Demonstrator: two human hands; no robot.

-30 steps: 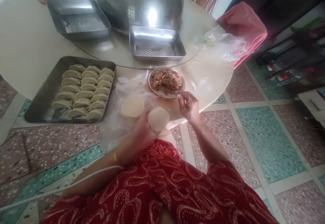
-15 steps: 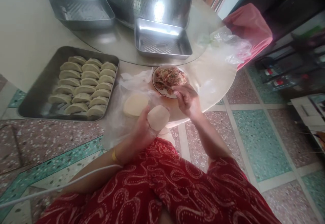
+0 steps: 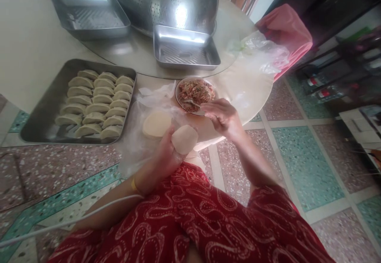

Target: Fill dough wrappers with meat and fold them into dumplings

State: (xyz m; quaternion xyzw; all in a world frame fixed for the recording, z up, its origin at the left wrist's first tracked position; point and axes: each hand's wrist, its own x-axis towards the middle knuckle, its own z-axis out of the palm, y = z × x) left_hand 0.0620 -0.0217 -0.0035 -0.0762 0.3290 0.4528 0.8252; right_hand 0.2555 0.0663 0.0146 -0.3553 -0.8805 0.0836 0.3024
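The wrapper point(image 3: 185, 138), a round disc of pale dough, lay flat on the fingers of the left hand point(image 3: 168, 153), just off the near edge of the desk point(image 3: 29, 52) and above the person's red-patterned lap. Being round, it had no long axis; its face was turned up and slightly toward the right hand point(image 3: 222, 116).

Largest on the desk was the colander point(image 3: 166, 0) at the far side, with two empty steel trays, one point(image 3: 89, 12) to its left and one point(image 3: 186, 50) in front of it. Nearer and to the left sat the tray point(image 3: 41, 116) of folded dumplings point(image 3: 95, 104), laid in three rows with their long axes running left to right. A clear plastic sheet point(image 3: 139, 136) carried the stack of spare wrappers point(image 3: 156, 123), just beside the left hand.

The bowl point(image 3: 178, 100) of filling point(image 3: 195, 90) lay ahead and to the right of the held wrapper, and the right hand was much the nearer to it. That hand hovered at the bowl's near rim, fingers curled and pinching a spoon point(image 3: 190, 102) whose handle ran across toward the left. The left hand was cupped open under the wrapper, thumb resting at its edge.
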